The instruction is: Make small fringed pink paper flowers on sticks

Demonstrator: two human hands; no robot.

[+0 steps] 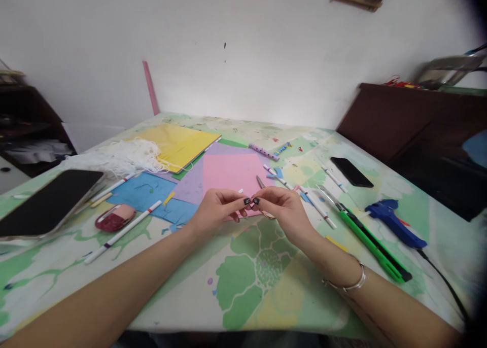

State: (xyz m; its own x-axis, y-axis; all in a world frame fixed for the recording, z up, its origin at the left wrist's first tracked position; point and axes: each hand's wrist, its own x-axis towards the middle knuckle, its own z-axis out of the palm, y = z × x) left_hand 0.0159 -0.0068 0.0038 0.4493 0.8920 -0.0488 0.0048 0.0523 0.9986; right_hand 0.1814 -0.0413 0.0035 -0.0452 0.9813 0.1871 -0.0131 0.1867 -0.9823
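Observation:
My left hand [222, 205] and my right hand [283, 206] meet at the middle of the table, thumbs and fingers pinched together. Between the fingertips is a tiny piece, pinkish as far as I can see; its kind is too small to tell. Under and behind the hands lies a pink sheet [230, 170], over a lilac sheet [188, 183] and a blue sheet [146, 190]. A pair of scissors [260, 182] rests on the pink sheet, partly hidden by my right hand. Just right of that hand lie white markers [318, 208].
At right are a green box cutter [375, 244], a blue glue gun [395, 223] with its cord and a black phone [351, 172]. White string [117, 155], yellow sheets [175, 140], a pink-and-maroon case [115, 217], a marker [124, 231] and a larger phone [49, 201] occupy the left.

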